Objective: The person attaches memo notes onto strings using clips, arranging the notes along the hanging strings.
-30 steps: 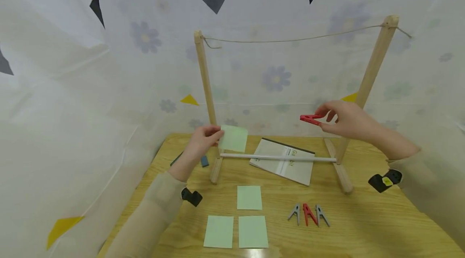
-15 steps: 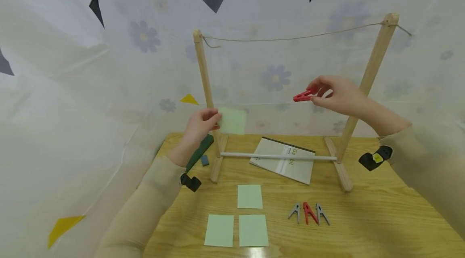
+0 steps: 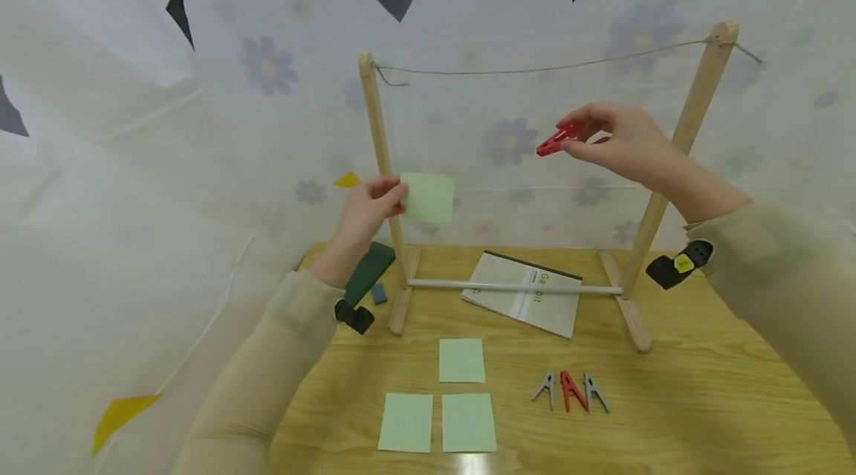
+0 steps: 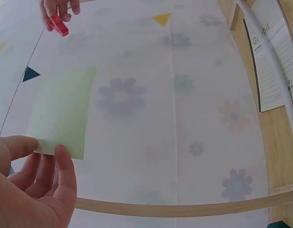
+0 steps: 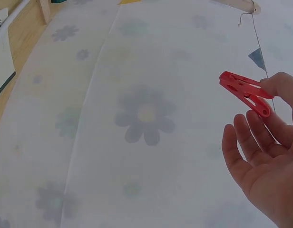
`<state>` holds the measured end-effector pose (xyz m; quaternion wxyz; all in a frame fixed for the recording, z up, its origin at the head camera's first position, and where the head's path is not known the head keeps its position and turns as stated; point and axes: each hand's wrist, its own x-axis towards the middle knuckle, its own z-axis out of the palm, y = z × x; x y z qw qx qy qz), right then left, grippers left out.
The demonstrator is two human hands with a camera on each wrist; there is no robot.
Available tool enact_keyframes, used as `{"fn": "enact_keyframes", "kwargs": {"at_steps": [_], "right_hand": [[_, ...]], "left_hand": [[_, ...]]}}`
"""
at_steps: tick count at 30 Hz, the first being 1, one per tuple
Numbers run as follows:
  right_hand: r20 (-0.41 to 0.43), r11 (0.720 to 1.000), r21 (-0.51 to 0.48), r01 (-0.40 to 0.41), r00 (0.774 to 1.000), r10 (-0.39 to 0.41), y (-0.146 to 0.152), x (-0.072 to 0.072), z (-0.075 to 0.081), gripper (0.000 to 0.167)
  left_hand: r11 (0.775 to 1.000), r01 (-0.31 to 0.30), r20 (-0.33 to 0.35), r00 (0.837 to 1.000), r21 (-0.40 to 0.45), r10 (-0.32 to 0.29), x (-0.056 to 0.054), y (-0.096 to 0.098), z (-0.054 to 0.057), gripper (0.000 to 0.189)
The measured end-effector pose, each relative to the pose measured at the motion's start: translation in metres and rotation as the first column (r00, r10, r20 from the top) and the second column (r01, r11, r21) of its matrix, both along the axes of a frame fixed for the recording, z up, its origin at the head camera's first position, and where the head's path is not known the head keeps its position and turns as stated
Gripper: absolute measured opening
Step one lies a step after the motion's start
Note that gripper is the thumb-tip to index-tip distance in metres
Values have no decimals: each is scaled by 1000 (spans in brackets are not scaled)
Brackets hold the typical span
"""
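A pale green sheet of paper (image 3: 430, 198) is pinched along its left edge by my left hand (image 3: 369, 211), in front of the frame's left post. My right hand (image 3: 625, 140) holds a red clothespin (image 3: 552, 143) by its handle ends between thumb and index finger. In the right wrist view the jaw end of the clothespin (image 5: 227, 78) points away from the hand. A thin string (image 3: 508, 72) runs between the two wooden posts, above both hands and apart from the paper and the clothespin.
On the table (image 3: 535, 445) lie several green sheets (image 3: 461, 360), two grey clothespins (image 3: 546, 389) and a red clothespin (image 3: 571, 390). A notebook (image 3: 542, 311) lies under the frame's white crossbar (image 3: 435, 283). A dark green object (image 3: 370, 271) and a small blue block (image 3: 379, 293) lie at left.
Both hands have risen. The left lifts the green sheet towards the string; the right carries the red clothespin up and slightly left.
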<state>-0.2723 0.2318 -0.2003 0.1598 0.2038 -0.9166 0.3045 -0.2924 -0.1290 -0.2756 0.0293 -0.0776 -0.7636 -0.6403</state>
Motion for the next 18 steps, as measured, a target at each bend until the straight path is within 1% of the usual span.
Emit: {"fn": "enact_keyframes", "kwargs": {"at_steps": [6,10,16,18], "right_hand": [[39,997,-76,18,999,-15,-8,-6,9,43],[51,992,-118,34,998,-29,-11,-8,15,43],[49,987,-160,5,999,3,-15,-10,28,46],[50,985,-174,10,999,-2,-18,-10,32,47]], "left_hand": [[1000,-6,-36,999,26,7,-3,-2,14,35],[999,-16,-37,999,30,17,-4,-1,22,36],[998,-35,-52,998,55,38,-10,3,32,37],[997,-44,-60,997,59,47,-12,3,34,36]]}}
